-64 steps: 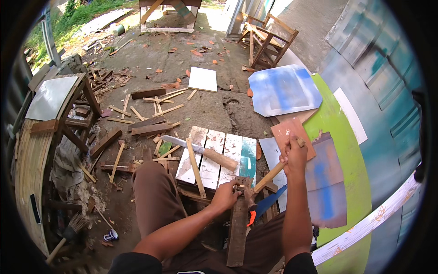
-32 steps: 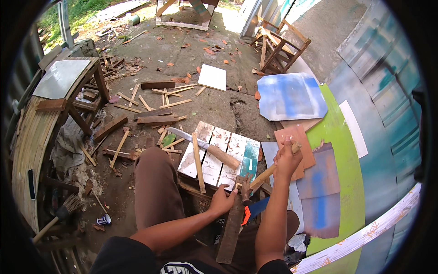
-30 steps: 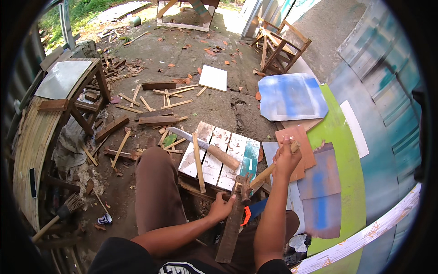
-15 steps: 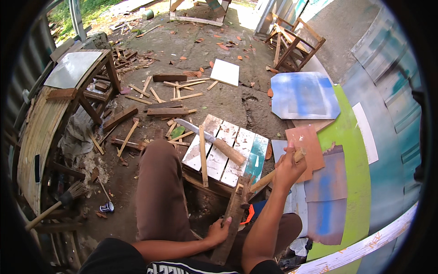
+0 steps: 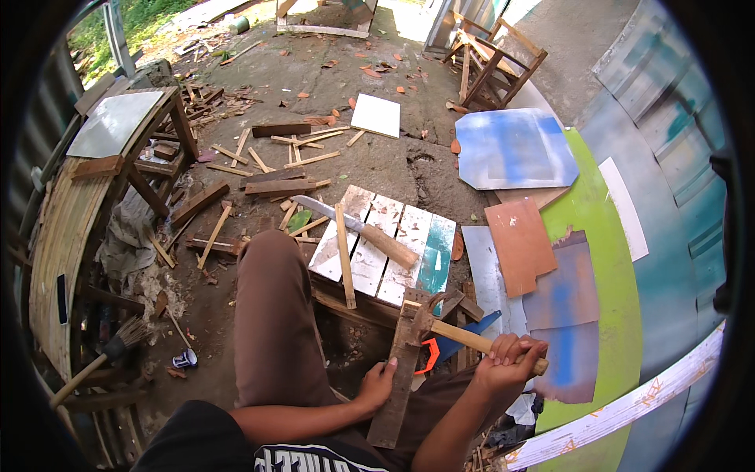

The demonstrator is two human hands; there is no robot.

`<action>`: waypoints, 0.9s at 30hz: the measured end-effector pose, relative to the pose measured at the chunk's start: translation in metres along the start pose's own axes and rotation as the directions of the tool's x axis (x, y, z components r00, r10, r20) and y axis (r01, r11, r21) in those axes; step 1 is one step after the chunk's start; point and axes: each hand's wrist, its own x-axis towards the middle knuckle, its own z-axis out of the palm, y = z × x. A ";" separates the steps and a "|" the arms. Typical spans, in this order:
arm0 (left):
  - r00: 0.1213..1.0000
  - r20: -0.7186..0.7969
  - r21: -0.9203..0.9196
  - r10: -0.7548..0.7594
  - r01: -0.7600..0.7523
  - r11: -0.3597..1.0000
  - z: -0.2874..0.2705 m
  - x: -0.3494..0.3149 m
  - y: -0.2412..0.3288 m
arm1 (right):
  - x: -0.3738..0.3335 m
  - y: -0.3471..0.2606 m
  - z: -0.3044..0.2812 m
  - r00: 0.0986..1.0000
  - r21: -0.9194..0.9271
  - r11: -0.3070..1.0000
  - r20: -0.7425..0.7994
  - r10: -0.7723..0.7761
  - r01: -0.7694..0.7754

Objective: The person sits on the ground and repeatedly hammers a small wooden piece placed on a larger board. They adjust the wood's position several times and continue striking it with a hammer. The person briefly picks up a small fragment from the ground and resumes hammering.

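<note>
My right hand [image 5: 507,362] is closed round the wooden handle of a hammer [image 5: 464,337]. The hammer's dark head meets the upper end of a dark wooden board [image 5: 405,354] that slants up from my lap. Lower on the board, my left hand [image 5: 377,385] grips its left edge, thumb on top. Just ahead stands a low slatted stool [image 5: 397,220], white with one teal slat. On it lie a large knife [image 5: 377,236] with a wooden handle and a thin wooden strip [image 5: 344,259]. A saw [image 5: 464,334] with an orange handle lies right of the board, partly behind the hammer.
Wooden strips [image 5: 311,160] and wood blocks [image 5: 279,187] litter the ground ahead. A wooden bench [image 5: 67,259] runs along the left, a brush [image 5: 118,346] beside it. Painted panels [image 5: 515,149] and a green sheet [image 5: 617,315] lie at right. A wooden chair [image 5: 499,71] stands far right.
My right hand has swung right and down, levering the hammer handle from steeply raised to nearly flat. The hammer head stays at the board's top. My left hand keeps its hold. The view shifts slightly.
</note>
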 end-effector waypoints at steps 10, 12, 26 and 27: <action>0.895 -0.186 -0.147 0.405 -0.433 0.889 -0.026 0.029 0.056 | 0.009 0.004 -0.078 0.986 0.391 0.907 0.115 0.118 -0.154; 0.896 -0.149 -0.227 0.419 -0.444 0.867 -0.031 0.033 0.071 | 0.007 0.007 -0.076 0.969 0.378 0.901 0.193 0.151 -0.215; 0.847 -0.336 -0.330 0.412 -0.515 0.791 -0.048 0.045 0.084 | -0.004 0.029 -0.043 0.875 0.254 0.864 0.346 0.338 -0.434; 0.858 -0.310 -0.365 0.410 -0.505 0.782 -0.048 0.047 0.081 | -0.004 0.029 -0.042 0.883 0.256 0.864 0.316 0.349 -0.433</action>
